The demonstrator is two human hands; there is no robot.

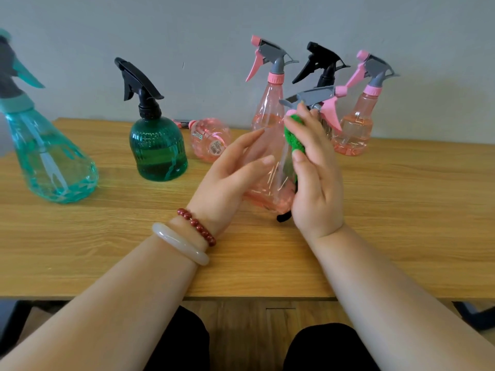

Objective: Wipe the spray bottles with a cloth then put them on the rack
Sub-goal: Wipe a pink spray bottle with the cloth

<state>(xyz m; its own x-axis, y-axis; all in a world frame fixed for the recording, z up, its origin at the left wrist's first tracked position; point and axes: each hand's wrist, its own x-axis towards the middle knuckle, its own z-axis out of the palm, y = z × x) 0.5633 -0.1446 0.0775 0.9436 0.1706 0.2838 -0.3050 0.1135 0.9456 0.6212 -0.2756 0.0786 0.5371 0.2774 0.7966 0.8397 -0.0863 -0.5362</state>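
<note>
A clear pink spray bottle (270, 183) with a grey and pink trigger head stands tilted on the wooden table (401, 210) between my hands. My left hand (227, 180) cups its left side with the fingers spread along the body. My right hand (316, 180) presses a green cloth (293, 135) against the bottle's right side, up near the neck. A black end of the cloth hangs below my right palm.
Other spray bottles stand along the wall: a teal one (51, 159) at far left, a dark green one (158, 148), a tall pink one (267, 103), a black-headed one (324, 65), a pink one (356, 127) at right. A small pink bottle (211, 139) lies on its side.
</note>
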